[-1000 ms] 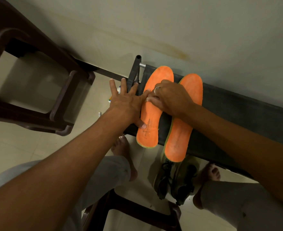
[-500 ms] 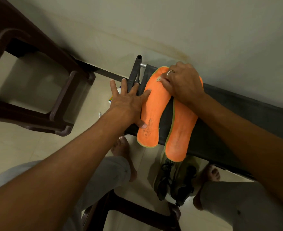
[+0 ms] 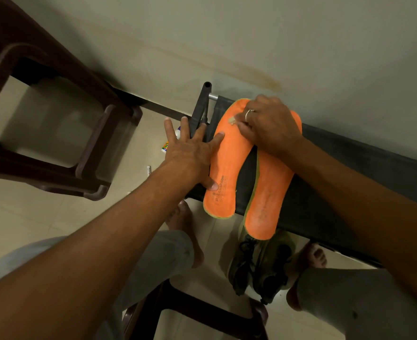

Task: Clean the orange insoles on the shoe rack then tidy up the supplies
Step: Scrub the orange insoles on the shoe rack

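Two orange insoles lie side by side on the dark fabric shoe rack (image 3: 354,173). My left hand (image 3: 192,153) lies flat with spread fingers, its forefinger and thumb pressing the left edge of the left insole (image 3: 223,180). My right hand (image 3: 268,126), a ring on one finger, is curled over the toe end of that insole and pinches a small pale wad (image 3: 231,120) against it. The right insole (image 3: 267,200) sits partly under my right wrist, its heel hanging over the rack's front edge.
A dark brown plastic chair (image 3: 55,133) stands on the left. On the floor by the rack lie a small white bottle (image 3: 172,141) and a thin white tube (image 3: 149,171). Olive shoes (image 3: 259,263) sit under the rack between my bare feet. A wall is right behind.
My right hand moved from the middle of the left insole up to its toe end, then stayed there rubbing. My left hand has not moved.
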The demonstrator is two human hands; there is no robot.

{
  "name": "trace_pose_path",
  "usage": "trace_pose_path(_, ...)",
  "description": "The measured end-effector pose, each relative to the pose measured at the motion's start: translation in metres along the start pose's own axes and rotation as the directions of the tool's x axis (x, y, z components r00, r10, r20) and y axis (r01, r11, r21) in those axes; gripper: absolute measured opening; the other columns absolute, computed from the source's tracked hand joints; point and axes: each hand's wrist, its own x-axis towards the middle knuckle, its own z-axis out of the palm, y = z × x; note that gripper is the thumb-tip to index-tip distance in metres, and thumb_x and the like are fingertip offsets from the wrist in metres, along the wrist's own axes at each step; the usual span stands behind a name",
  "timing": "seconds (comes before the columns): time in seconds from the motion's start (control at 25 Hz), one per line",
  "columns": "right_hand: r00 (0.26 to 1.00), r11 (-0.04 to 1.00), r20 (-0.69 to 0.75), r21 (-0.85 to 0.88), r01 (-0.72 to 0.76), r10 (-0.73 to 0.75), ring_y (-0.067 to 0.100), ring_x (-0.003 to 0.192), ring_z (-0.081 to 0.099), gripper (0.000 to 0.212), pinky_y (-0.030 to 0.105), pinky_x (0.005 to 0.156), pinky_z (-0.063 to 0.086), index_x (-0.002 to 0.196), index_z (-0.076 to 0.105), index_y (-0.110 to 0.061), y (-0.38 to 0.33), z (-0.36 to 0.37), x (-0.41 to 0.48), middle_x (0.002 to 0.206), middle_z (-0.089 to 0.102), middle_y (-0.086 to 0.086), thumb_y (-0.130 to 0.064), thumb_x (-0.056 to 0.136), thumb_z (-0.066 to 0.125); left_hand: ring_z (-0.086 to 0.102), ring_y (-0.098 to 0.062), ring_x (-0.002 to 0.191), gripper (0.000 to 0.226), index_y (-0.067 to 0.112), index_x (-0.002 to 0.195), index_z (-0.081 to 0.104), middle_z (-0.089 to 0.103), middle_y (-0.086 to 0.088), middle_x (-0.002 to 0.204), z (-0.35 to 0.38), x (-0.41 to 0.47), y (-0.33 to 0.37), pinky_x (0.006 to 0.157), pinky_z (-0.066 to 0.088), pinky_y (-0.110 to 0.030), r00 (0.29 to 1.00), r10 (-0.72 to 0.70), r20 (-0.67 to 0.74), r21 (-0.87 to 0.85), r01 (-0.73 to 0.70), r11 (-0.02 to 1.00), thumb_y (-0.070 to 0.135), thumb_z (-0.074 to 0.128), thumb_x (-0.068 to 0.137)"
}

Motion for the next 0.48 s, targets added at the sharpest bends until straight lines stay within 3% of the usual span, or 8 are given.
trace_pose_path(0.16, 0.975, 0.987, -0.173, -0.054, -0.151, 0.14, 0.03, 0.078, 0.058, 0.03, 0.039, 0.067, 0.04, 0.082, 0.072, -0.007, 0.018, -0.007, 0.011, 0.08, 0.065, 0.01, -0.027, 0.095, 0.055, -0.015, -0.046, 0.148, 0.132, 0.039, 0.155, -0.015, -0.006, -0.007, 0.167, 0.0, -0.001, 0.001, 0.108, -0.01, -0.074, 1.0, 0.003, 0.006, 0.01, -0.003, 1.0, 0.082, 0.068, 0.062)
trace_pose_path(0.24, 0.98, 0.989, -0.142, -0.035, -0.146, 0.139, 0.03, 0.077, 0.057, 0.03, 0.038, 0.066, 0.04, 0.081, 0.073, -0.008, 0.015, -0.008, 0.012, 0.079, 0.065, 0.01, -0.028, 0.094, 0.055, -0.014, -0.047, 0.148, 0.132, 0.04, 0.155, -0.015, -0.005, -0.007, 0.167, 0.001, 0.0, 0.0, 0.109, -0.01, -0.074, 1.0, 0.001, 0.008, 0.007, -0.001, 1.0, 0.082, 0.068, 0.061)
trace_pose_path(0.4, 1.0, 1.0, 0.006, -0.018, 0.013, -0.013, 0.027, 0.078, 0.056, 0.038, 0.037, 0.064, 0.039, 0.087, 0.076, -0.012, -0.009, 0.004, 0.002, 0.081, 0.068, 0.007, -0.033, 0.098, 0.047, -0.015, -0.047, 0.148, 0.132, 0.04, 0.155, -0.014, -0.005, -0.008, 0.167, 0.001, 0.001, 0.001, 0.11, -0.009, -0.075, 1.0, 0.0, 0.01, 0.013, 0.0, 1.0, 0.082, 0.068, 0.061)
trace_pose_path(0.48, 0.999, 0.998, -0.002, -0.053, -0.033, 0.033, 0.027, 0.079, 0.056, 0.039, 0.038, 0.066, 0.038, 0.086, 0.075, -0.012, -0.001, 0.001, 0.007, 0.082, 0.067, 0.007, -0.034, 0.098, 0.046, -0.015, -0.047, 0.148, 0.132, 0.04, 0.155, -0.014, -0.004, -0.008, 0.167, 0.001, 0.001, 0.0, 0.108, -0.01, -0.074, 1.0, 0.003, 0.008, 0.007, -0.003, 1.0, 0.082, 0.069, 0.061)
